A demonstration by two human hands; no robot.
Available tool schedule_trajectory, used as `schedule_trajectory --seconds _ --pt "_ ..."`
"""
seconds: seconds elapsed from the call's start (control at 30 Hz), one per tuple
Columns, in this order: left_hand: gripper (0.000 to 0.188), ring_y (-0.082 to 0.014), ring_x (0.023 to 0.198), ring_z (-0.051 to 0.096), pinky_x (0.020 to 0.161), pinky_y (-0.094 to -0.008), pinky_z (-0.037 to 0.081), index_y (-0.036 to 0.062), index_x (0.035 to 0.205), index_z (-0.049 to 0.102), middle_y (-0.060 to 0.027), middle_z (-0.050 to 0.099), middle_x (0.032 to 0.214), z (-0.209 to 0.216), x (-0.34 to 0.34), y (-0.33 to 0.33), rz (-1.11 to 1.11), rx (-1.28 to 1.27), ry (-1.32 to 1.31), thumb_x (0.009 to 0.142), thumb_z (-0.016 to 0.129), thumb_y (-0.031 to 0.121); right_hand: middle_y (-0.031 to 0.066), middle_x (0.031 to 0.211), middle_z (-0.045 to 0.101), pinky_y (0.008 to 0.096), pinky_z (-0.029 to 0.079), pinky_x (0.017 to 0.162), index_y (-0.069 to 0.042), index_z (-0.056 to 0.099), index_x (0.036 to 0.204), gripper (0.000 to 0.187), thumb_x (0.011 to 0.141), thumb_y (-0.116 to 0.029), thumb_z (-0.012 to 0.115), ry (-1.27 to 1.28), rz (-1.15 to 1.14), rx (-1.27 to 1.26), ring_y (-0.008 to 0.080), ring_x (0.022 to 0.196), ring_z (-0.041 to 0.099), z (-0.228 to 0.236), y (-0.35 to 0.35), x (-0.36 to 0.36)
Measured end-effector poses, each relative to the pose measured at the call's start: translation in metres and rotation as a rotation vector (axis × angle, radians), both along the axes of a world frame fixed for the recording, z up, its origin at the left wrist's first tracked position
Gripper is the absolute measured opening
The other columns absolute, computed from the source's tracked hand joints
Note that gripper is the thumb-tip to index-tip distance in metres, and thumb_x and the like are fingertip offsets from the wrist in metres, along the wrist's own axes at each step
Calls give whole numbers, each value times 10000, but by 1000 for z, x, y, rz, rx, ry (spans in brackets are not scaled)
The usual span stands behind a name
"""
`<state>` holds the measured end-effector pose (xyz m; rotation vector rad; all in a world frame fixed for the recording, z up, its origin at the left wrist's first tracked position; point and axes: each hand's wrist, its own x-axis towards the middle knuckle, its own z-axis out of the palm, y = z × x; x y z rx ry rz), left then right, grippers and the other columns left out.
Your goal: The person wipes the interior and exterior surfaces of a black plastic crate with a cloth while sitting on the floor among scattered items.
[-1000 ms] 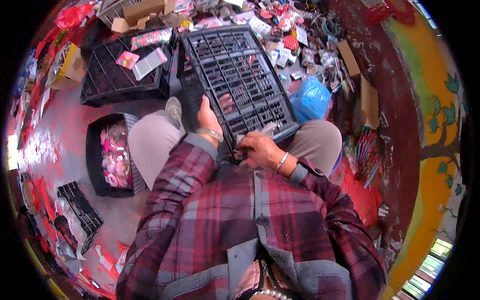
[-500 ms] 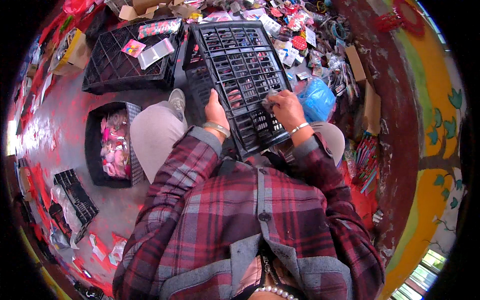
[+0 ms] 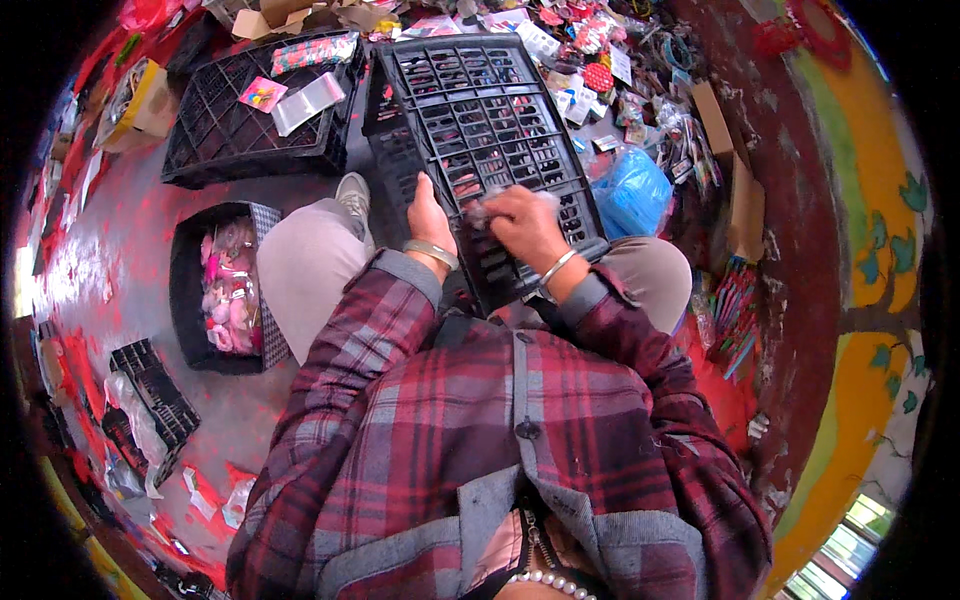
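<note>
Between the knees, a black slatted plastic crate, probably light and stiff, suits a hold at its edges, the left hand gripping its left side and the right hand's grip closed on a grey wad.

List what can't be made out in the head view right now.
All in the head view:
- Greyish wad in the right hand: material unclear, largely covered by the fingers.
- Left hand: fingers partly hidden by the slats of the black crate.
- Right foot: out of sight, probably behind the crate.
- Blue bag: contents obscured by its plastic.
- Pile of packets: individual items too small, overlapping.
</note>
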<state>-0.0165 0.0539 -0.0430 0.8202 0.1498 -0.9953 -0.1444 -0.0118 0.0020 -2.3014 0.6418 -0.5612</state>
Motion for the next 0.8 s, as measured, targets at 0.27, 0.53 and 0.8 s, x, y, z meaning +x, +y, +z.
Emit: schedule_trajectory --seconds 0.27,0.53,0.8 --pt "467 -250 816 644 740 -363 518 59 1146 545 -126 639 991 -6 2 2 -44 -95 10 963 296 409 131 825 572 415 457 741 -105 657 858 201 687 -54 564 80 2 -150 339 837 548 -11 -1 -9" --pt "448 -179 804 636 674 -307 498 91 1141 548 -81 642 956 18 -4 1 -101 120 -96 934 403 461 158 922 617 394 475 787 -93 676 900 189 736 -104 584 290 -520 -74 334 868 581 2 -93 -47" --pt "489 -246 822 641 655 -334 547 21 1171 451 -172 601 973 14 -1 -9 -182 201 -227 963 315 442 172 896 596 429 483 737 -104 658 906 185 742 -95 574 244 -543 -247 353 859 580 -62 -135 -25"
